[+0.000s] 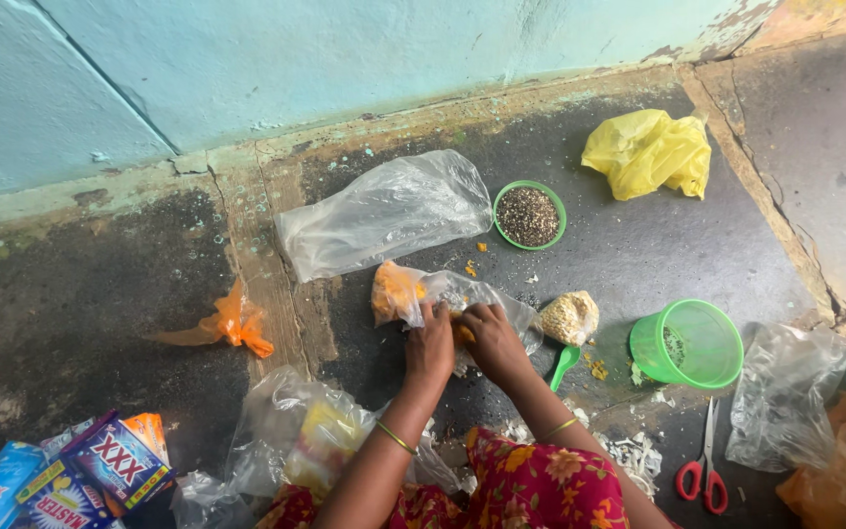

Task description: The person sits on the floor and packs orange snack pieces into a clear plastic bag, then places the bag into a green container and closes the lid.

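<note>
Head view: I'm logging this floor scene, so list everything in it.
Clear bag with yellow contents: one, under both hands.
Empty clear bag: one, near the wall.
Small bowl of dark seeds: one, green.
Yellow bag: one, crumpled, top right.
Small pale packet: one, right of the hands.
Strainer cup: one, green, tipped.
Scissors: one, red-handled.
Orange scrap: one, left.
Boxes: several, blue, bottom left.
Left hand: on the bag.
Right hand: on the bag.

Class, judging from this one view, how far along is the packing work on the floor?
Done: a small tied packet lies beside the hands. In hand: left hand and right hand grip a clear bag of yellow food. Left: the green bowl remains full.
</note>
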